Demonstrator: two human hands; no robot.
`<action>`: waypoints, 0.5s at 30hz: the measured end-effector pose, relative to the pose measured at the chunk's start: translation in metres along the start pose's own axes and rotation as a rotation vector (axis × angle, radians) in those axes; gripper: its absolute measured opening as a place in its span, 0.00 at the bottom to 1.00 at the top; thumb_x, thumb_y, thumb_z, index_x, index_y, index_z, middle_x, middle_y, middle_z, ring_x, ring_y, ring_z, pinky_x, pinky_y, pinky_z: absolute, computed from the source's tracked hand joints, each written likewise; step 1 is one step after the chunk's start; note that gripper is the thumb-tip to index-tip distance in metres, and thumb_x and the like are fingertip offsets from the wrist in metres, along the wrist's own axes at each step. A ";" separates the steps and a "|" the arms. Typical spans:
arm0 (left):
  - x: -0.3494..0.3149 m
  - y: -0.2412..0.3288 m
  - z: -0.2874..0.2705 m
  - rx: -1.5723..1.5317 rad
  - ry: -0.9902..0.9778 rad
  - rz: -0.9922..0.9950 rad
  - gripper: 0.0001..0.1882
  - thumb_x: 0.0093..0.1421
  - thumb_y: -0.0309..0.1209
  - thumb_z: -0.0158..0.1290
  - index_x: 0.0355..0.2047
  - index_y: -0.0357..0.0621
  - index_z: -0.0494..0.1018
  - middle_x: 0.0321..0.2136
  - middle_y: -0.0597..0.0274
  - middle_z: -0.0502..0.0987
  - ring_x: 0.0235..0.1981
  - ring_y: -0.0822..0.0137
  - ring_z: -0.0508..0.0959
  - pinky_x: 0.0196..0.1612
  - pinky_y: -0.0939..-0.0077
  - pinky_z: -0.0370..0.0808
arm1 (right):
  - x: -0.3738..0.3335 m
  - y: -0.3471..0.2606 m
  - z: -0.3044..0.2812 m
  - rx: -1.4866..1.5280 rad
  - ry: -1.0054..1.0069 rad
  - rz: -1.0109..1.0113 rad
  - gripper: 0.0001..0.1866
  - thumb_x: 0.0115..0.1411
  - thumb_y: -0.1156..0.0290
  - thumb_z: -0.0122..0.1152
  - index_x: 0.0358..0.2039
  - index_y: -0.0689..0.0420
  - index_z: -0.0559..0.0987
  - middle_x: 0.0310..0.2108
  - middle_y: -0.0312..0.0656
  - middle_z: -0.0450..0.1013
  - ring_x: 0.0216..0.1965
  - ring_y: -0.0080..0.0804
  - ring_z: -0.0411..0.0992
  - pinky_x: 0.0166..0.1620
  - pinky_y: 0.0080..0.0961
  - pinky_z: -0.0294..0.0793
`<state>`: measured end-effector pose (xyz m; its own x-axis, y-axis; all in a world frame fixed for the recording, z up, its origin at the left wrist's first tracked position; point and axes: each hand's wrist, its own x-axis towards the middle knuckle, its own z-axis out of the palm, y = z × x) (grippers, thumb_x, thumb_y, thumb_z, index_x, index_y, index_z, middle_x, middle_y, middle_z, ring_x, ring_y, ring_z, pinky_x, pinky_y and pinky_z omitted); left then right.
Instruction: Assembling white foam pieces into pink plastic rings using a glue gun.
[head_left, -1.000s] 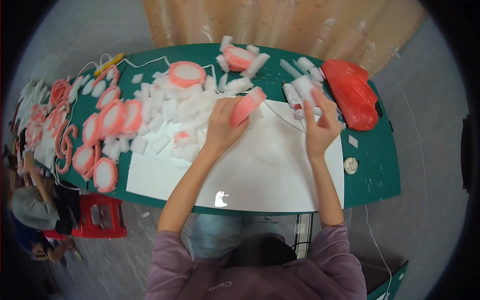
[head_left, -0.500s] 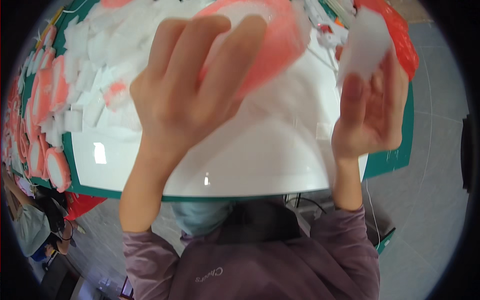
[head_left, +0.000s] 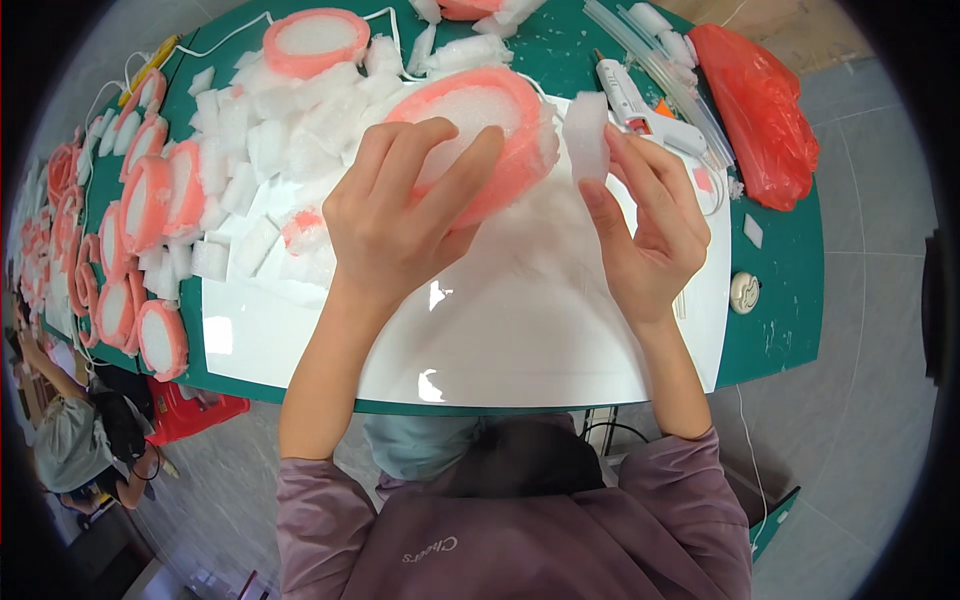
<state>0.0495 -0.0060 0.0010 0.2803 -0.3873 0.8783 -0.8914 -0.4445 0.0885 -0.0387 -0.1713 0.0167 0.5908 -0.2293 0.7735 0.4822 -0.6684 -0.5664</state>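
Note:
Above the white sheet (head_left: 500,340), my left hand (head_left: 395,210) grips a round foam piece with a pink rim and white middle (head_left: 515,110). Its fingers curl over the near side of the rim, and the thumb is hidden. Just right of that piece, my right hand (head_left: 655,235) pinches a small white foam block (head_left: 586,135) upright between thumb and fingers. A narrow gap shows between the block and the piece's fuzzy right edge. Behind my right hand lies a white glue gun (head_left: 625,95) on the table.
Loose white foam blocks (head_left: 270,145) are heaped at left, beside rows of pink-rimmed pieces (head_left: 148,200). A red plastic bag (head_left: 755,115) and clear sticks (head_left: 660,60) lie at far right, near a small round cream object (head_left: 744,292). Another person (head_left: 75,445) is at lower left.
My right hand has brought the white block leftward, closer to the pink-rimmed piece. My left hand still holds that piece. The whole view has shifted, showing more of the table's far side.

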 end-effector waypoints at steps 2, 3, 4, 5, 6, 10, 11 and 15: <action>0.001 0.001 0.001 0.001 0.003 0.002 0.28 0.24 0.24 0.55 0.34 0.56 0.74 0.28 0.70 0.69 0.26 0.67 0.70 0.15 0.82 0.64 | 0.000 0.002 0.000 0.010 -0.008 -0.006 0.19 0.42 0.81 0.65 0.39 0.60 0.78 0.33 0.44 0.71 0.30 0.30 0.71 0.33 0.19 0.71; 0.000 0.001 0.000 0.000 -0.004 -0.017 0.29 0.24 0.23 0.55 0.34 0.56 0.74 0.29 0.70 0.69 0.26 0.67 0.70 0.15 0.82 0.64 | 0.000 0.001 -0.001 0.007 -0.025 -0.012 0.20 0.41 0.81 0.65 0.39 0.60 0.78 0.33 0.44 0.71 0.30 0.30 0.71 0.33 0.19 0.71; 0.001 0.001 0.001 -0.005 -0.005 -0.006 0.29 0.24 0.23 0.55 0.34 0.56 0.74 0.29 0.70 0.69 0.26 0.67 0.70 0.15 0.82 0.64 | 0.000 0.001 -0.001 -0.005 -0.043 -0.015 0.20 0.41 0.81 0.65 0.39 0.60 0.78 0.33 0.44 0.71 0.30 0.30 0.71 0.32 0.19 0.71; 0.001 0.001 0.002 0.002 -0.011 -0.001 0.29 0.24 0.23 0.55 0.35 0.56 0.75 0.29 0.70 0.69 0.26 0.67 0.70 0.15 0.82 0.65 | 0.000 0.002 -0.002 -0.001 -0.044 -0.017 0.20 0.41 0.81 0.65 0.39 0.60 0.78 0.33 0.44 0.71 0.30 0.30 0.71 0.32 0.19 0.71; 0.001 0.001 0.001 0.012 -0.017 -0.001 0.29 0.24 0.23 0.55 0.35 0.56 0.75 0.29 0.70 0.70 0.27 0.67 0.70 0.15 0.82 0.65 | -0.001 0.001 -0.001 0.010 -0.045 0.000 0.20 0.41 0.81 0.65 0.39 0.60 0.78 0.32 0.44 0.72 0.30 0.30 0.71 0.32 0.19 0.71; 0.001 0.002 -0.001 0.004 -0.041 0.017 0.30 0.25 0.22 0.54 0.36 0.57 0.75 0.29 0.70 0.70 0.27 0.68 0.70 0.16 0.83 0.65 | -0.004 0.001 0.001 0.015 -0.079 0.099 0.19 0.41 0.82 0.64 0.38 0.59 0.78 0.32 0.43 0.72 0.30 0.29 0.71 0.33 0.19 0.71; 0.000 0.004 -0.003 -0.002 -0.089 -0.002 0.29 0.26 0.19 0.55 0.36 0.52 0.75 0.30 0.67 0.71 0.28 0.66 0.71 0.21 0.81 0.68 | -0.004 0.001 0.000 0.021 -0.080 0.107 0.19 0.41 0.82 0.64 0.38 0.59 0.78 0.32 0.43 0.72 0.30 0.29 0.71 0.33 0.19 0.71; 0.001 0.004 -0.004 -0.047 -0.081 -0.006 0.29 0.26 0.15 0.55 0.36 0.46 0.74 0.30 0.64 0.74 0.30 0.64 0.71 0.27 0.79 0.71 | -0.005 0.003 0.001 0.053 -0.089 0.063 0.19 0.42 0.82 0.64 0.39 0.60 0.78 0.30 0.41 0.72 0.29 0.28 0.71 0.33 0.17 0.70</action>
<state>0.0449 -0.0048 0.0043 0.3121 -0.4492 0.8371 -0.9048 -0.4092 0.1178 -0.0394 -0.1714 0.0106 0.6751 -0.2046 0.7088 0.4742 -0.6157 -0.6294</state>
